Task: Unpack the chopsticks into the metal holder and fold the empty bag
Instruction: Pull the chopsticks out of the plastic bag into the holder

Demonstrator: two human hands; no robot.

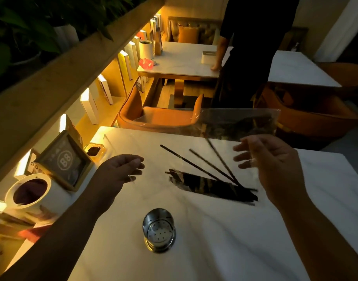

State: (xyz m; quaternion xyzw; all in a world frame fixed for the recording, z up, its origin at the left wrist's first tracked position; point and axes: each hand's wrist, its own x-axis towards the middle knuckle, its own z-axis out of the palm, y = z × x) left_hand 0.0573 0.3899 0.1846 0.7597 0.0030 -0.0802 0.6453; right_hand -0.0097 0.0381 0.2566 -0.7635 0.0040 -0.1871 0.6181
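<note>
Occupying most of the view, a white marble table (214, 250) is carrying the task items. A clear bag (224, 122) is hanging above its far half, stretched between both hands and reaching past the far edge. Dark chopsticks (214, 187) are lying on the table below the bag, most in a loose pile, with three fanning out toward the far left. A metal holder (159, 230) is standing upright near the front edge, apart from the pile, its perforated floor showing. The left hand (121, 169) is curling its fingers toward the thumb and pinching the bag's left edge. The right hand (275, 165) is half open with fingers spread; film is crossing them, but whether it is gripping cannot be told. Beyond the table, an orange chair (160, 116) is facing it, and a person (253, 47) in dark clothes is standing further back.
</note>
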